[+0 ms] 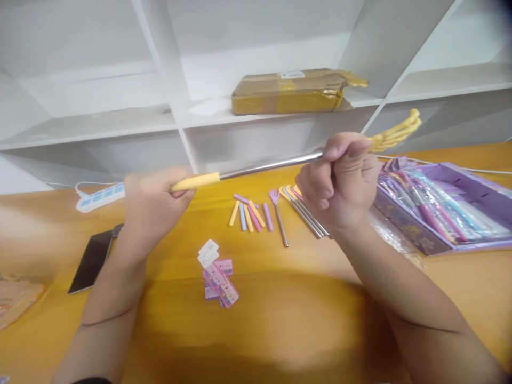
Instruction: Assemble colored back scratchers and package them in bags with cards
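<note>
A back scratcher [272,163] with a yellow handle, a metal rod and a yellow claw-shaped head is stretched between my hands above the table. My left hand [154,205], slightly blurred, is closed around the yellow handle. Near the head, my right hand [342,178] grips the rod, its fingers curled. Below, several loose coloured handle sleeves [252,216] lie on the table. To their right rests a metal rod with a purple claw head [281,218], and beside it several more rods with coloured heads [310,217], partly hidden by my right hand.
Pink printed cards [221,282] with white labels [208,253] lie at the front middle. A purple box [432,229] of bagged back scratchers stands right. At left are a power strip [100,198] and a black phone-like device [91,262]. A taped carton [288,93] sits on the shelf.
</note>
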A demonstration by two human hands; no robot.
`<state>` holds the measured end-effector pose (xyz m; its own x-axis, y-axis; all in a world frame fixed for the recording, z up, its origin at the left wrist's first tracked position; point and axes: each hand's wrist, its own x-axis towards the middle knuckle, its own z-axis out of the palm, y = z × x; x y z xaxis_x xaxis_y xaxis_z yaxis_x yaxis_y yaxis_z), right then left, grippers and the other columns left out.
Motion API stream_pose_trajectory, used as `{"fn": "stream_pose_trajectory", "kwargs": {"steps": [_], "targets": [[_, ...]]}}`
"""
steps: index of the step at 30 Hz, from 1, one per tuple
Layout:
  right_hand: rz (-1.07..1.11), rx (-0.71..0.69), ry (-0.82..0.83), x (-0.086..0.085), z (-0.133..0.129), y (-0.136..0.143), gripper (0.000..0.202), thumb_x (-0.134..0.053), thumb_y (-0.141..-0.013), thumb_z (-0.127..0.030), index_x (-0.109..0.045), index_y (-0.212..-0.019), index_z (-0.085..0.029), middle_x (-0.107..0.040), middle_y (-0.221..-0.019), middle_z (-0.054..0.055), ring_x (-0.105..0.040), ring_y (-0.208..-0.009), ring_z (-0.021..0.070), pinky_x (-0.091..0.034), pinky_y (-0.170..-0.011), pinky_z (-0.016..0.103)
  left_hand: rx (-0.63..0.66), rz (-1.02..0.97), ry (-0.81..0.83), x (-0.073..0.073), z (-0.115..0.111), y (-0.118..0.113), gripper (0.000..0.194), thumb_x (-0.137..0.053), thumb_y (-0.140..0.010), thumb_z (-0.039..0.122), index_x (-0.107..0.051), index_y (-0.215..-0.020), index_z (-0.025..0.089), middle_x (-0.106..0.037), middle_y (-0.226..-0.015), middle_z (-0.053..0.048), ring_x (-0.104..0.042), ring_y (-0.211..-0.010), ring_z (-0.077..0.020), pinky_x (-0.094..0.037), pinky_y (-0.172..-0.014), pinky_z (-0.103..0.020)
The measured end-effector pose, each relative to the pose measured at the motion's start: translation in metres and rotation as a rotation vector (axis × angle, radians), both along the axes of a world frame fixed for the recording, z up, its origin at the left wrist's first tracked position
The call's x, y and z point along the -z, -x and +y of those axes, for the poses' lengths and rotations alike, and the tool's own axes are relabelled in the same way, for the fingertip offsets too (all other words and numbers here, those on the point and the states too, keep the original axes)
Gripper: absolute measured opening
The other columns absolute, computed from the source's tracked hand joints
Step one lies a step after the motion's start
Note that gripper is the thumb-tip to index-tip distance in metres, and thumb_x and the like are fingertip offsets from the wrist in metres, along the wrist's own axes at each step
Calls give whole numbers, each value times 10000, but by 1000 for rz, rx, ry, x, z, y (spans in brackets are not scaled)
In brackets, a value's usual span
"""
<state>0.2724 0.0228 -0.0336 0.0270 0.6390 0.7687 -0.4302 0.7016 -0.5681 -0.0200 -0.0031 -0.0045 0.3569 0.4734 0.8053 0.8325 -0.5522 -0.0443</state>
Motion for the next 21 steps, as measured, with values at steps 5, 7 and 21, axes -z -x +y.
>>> {"fn": "stream_pose_trajectory", "kwargs": {"steps": [5, 7, 21], "targets": [[3, 1, -10, 6, -2, 6, 497, -718, -1076, -675, -557, -835, -272, -237, -430, -131, -147, -299, 64, -176, -337, 226, 35, -5, 10, 0, -2, -2, 455, -635, -923, 129, -274, -664, 228, -221, -584, 41, -230, -565, -139, -206, -539, -362], [-12, -42, -36, 8, -3, 8, 481, -672, -1120, -633, -546, -834, -267, -250, -437, -131, -149, -296, 58, -200, -330, 207, 53, -18, 4, 0, -2, -4, 464, -646, -931, 132, -284, -657, 228, -209, -588, 45, -210, -566, -139, -200, -538, -363], [-36, -177, -119, 18, -3, 19, 425, -574, -1187, -527, -501, -865, -260, -265, -448, -135, -181, -274, 58, -213, -332, 175, 34, -57, 103, 8, -10, -19, 385, -597, -815, 83, -268, -671, 223, -256, -579, 52, -211, -568, -131, -199, -536, -332]]}}
